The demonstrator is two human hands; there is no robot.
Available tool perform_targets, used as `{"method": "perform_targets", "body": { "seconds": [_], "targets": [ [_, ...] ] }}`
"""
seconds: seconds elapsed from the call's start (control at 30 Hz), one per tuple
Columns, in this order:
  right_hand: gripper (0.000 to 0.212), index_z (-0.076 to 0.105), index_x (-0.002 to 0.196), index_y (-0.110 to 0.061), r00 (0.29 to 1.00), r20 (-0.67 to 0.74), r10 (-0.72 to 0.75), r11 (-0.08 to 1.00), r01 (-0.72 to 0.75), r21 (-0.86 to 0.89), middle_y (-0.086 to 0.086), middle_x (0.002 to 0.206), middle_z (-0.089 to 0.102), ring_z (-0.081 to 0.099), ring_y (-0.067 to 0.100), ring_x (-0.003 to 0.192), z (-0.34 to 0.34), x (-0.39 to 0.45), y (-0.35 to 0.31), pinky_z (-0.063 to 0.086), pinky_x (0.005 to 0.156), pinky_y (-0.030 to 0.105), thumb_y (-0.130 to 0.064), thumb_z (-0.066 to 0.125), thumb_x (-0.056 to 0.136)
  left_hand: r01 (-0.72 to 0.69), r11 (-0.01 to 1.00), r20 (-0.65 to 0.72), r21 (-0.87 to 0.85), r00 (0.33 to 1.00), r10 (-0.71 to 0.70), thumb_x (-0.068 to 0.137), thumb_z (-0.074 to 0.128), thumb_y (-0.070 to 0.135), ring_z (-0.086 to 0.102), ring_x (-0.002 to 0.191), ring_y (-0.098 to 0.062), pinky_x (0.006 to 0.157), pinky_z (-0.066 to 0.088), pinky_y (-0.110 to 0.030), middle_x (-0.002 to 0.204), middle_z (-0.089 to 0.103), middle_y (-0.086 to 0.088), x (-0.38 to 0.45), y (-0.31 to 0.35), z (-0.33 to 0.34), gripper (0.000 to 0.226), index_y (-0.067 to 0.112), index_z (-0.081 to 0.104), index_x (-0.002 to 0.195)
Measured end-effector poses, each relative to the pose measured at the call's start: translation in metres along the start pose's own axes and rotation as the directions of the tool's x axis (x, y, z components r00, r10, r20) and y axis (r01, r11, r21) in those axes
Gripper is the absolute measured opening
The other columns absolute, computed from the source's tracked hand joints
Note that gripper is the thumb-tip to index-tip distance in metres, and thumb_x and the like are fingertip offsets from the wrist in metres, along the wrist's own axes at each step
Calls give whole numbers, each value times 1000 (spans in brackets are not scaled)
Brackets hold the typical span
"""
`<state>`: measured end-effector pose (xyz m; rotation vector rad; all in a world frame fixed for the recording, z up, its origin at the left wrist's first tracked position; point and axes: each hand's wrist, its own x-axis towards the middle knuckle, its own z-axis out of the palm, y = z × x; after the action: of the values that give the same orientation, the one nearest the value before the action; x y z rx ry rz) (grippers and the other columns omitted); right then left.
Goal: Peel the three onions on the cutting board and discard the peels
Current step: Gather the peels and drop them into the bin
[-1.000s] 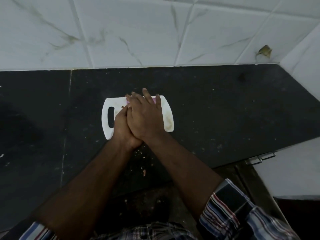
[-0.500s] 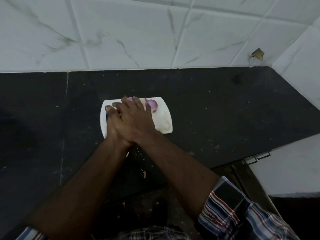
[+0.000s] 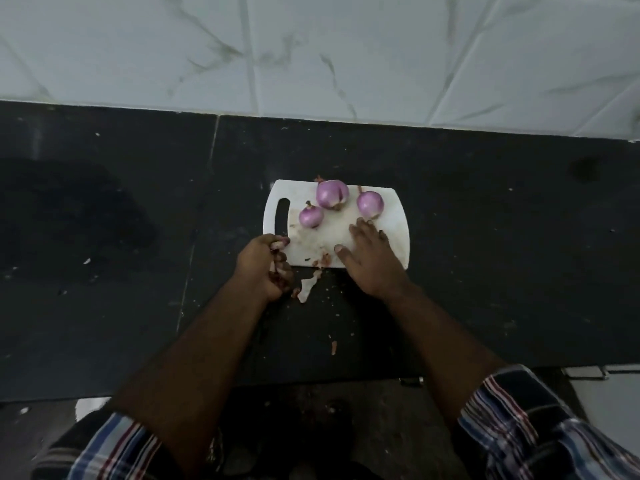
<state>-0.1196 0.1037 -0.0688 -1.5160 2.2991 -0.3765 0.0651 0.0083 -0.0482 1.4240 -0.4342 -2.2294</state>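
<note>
Three peeled purple onions lie on the white cutting board (image 3: 394,220): a small one (image 3: 310,216) at the left, a larger one (image 3: 331,194) at the back, a third (image 3: 370,204) at the right. My left hand (image 3: 265,268) is curled at the board's near left corner and grips a bunch of onion peels (image 3: 277,245). My right hand (image 3: 369,258) lies flat on the board's near edge, fingers straight, just short of the right onion. A loose peel (image 3: 306,289) lies on the counter between my hands.
The board sits on a black stone counter (image 3: 485,254) against a white tiled wall (image 3: 311,53). Small peel scraps (image 3: 333,347) speckle the counter in front of the board. A cabinet hinge (image 3: 585,372) shows below the counter edge at the right.
My hands, pressed together over the board, have come apart and drawn toward me. The three onions are now uncovered. My left hand has come away with peels in it.
</note>
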Motion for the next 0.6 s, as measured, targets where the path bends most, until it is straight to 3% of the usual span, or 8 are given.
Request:
{"method": "perform_targets", "body": {
  "seconds": [0.07, 0.17, 0.23, 0.3, 0.37, 0.47, 0.6],
  "targets": [
    [73, 30, 152, -5, 994, -10, -111, 992, 110, -57, 15, 162, 22, 12, 27, 152, 16, -16, -13, 4, 123, 39, -52, 32, 97, 27, 1000, 5, -8, 1000, -27, 88, 48, 18, 20, 33, -6, 36, 19, -13, 49, 30, 9, 0, -1, 1, 20, 21, 50, 68],
    [62, 34, 151, -7, 953, 48, -298, 950, 292, 109, 11, 159, 33, 21, 21, 150, 24, -38, -26, 12, 125, 39, -41, 40, 100, 36, 999, -25, -26, 999, -36, 87, 49, 16, 22, 32, -6, 35, 20, -12, 47, 31, 9, 1, -4, 1, 23, 20, 50, 64],
    [54, 40, 149, -9, 970, -32, -241, 952, 243, 187, 8, 156, 39, 28, 18, 147, 13, -21, -21, 16, 123, 34, -35, 48, 101, 37, 999, -50, -27, 998, -39, 85, 51, 16, 23, 32, -6, 35, 21, -13, 47, 31, 9, 2, -3, 2, 26, 21, 48, 61],
    [54, 43, 146, -9, 985, -89, -149, 983, 157, 91, 9, 155, 40, 29, 21, 147, 5, 11, -9, 15, 123, 36, -39, 47, 101, 37, 999, -78, -28, 996, -39, 83, 54, 16, 24, 33, -6, 35, 23, -14, 47, 32, 9, 4, -4, 2, 27, 22, 46, 59],
    [62, 42, 147, -6, 991, -54, -125, 992, 124, -25, 12, 158, 35, 24, 25, 149, 4, 25, -5, 11, 123, 40, -47, 42, 100, 30, 999, -100, -34, 994, -33, 82, 57, 15, 25, 33, -7, 34, 24, -14, 47, 32, 8, 6, -5, 3, 29, 21, 46, 56],
    [70, 38, 148, -2, 965, 25, -262, 965, 262, -31, 16, 159, 31, 20, 27, 150, 18, 0, -18, 9, 124, 42, -49, 31, 96, 17, 998, -114, -57, 993, -23, 84, 56, 15, 25, 33, -7, 35, 24, -13, 47, 33, 8, 8, -6, 4, 29, 20, 53, 55],
    [53, 43, 147, -7, 908, 71, -414, 902, 398, 169, 10, 155, 40, 29, 19, 147, 17, -18, -33, 20, 123, 36, -29, 41, 98, 29, 996, -102, -82, 994, -38, 87, 55, 16, 26, 32, -6, 33, 24, -12, 45, 36, 8, 7, -5, 6, 31, 18, 58, 56]
  ]
}}
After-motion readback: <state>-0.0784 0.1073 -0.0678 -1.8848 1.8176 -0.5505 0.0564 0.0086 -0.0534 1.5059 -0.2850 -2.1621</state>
